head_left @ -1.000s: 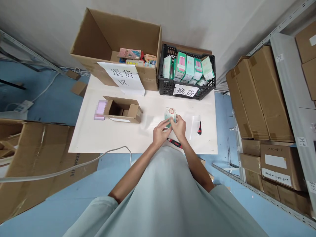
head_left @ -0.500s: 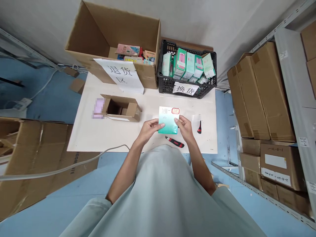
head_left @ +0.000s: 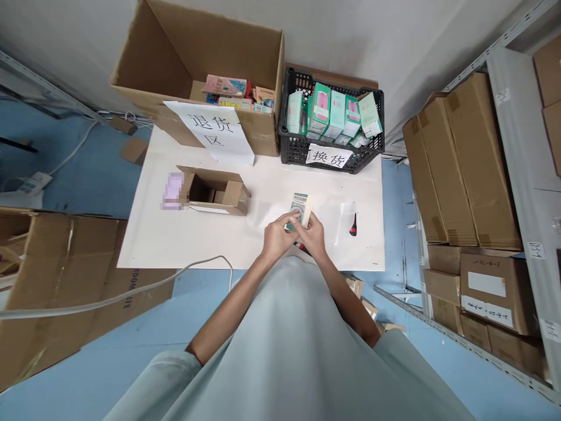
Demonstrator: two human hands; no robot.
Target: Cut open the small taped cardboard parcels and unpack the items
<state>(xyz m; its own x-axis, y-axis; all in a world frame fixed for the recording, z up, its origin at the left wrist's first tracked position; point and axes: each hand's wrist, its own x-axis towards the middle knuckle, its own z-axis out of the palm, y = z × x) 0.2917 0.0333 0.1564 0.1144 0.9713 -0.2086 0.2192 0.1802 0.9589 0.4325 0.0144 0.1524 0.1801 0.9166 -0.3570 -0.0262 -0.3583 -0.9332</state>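
Observation:
A small green book, with printed characters and a round picture on its face, is held upright over the white table. Its pale page edge shows along the right side. My left hand is closed at its lower left, fingertips against the cover. From the right, my right hand grips the lower edge, its thumb crossing toward the left fingers. Under my hands a red and black utility knife lies mostly hidden. A second red and black cutter rests to the right, beside a clear plastic piece.
A small open carton stands left on the table. Behind are a large cardboard box holding books and a black crate full of green boxes. A cable crosses the front left edge; shelved cartons line the right.
The book has been turned, from its wide teal side with a red stamp to a narrower-looking face with a picture. Both hands have drawn closer together and now cover most of the knife.

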